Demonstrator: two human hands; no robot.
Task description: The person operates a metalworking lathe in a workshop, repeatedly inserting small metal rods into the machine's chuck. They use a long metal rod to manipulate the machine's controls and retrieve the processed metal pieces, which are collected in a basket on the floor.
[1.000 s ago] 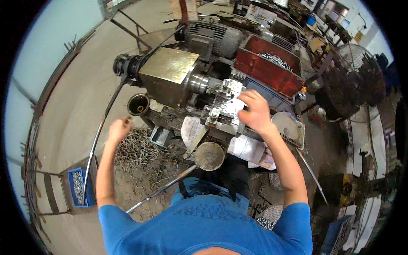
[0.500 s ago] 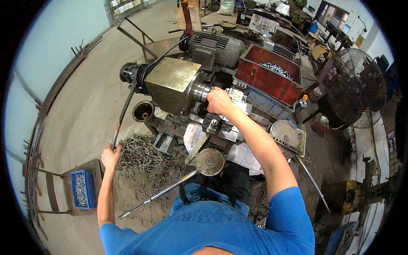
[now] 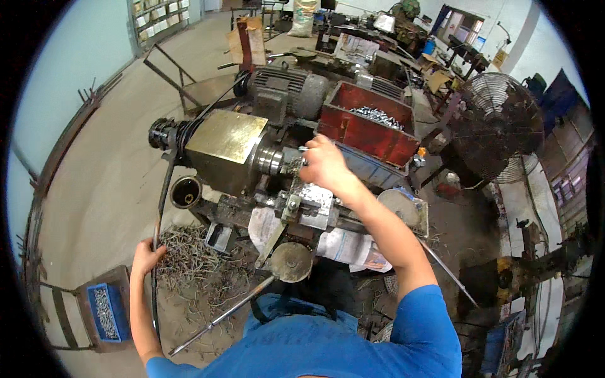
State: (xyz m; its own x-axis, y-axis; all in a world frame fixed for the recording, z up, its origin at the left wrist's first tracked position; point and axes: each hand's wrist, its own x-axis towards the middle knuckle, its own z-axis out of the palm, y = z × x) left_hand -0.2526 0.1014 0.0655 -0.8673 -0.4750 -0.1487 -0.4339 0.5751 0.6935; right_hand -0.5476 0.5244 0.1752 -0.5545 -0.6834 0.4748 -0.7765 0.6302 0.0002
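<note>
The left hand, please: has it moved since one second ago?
Yes: the left hand is now farther from the round metal cup, mainly toward the picture's lower edge.

A smooth, pale blue-green wall (image 3: pixel 69 57) curves down the left side, long rust-brown metal bars (image 3: pixel 55 142) lying along its foot. Near its far end stands a dark-framed board bearing rows of pale sheets (image 3: pixel 161 22). The dusty beige-grey concrete floor (image 3: pixel 104 173) looks bright on the left and darker, more stained on the right. A white wall (image 3: pixel 501 22) at the upper right holds a dark-framed window (image 3: pixel 463 28); before it stands a large, round wire-caged fan (image 3: pixel 495 123).
</note>
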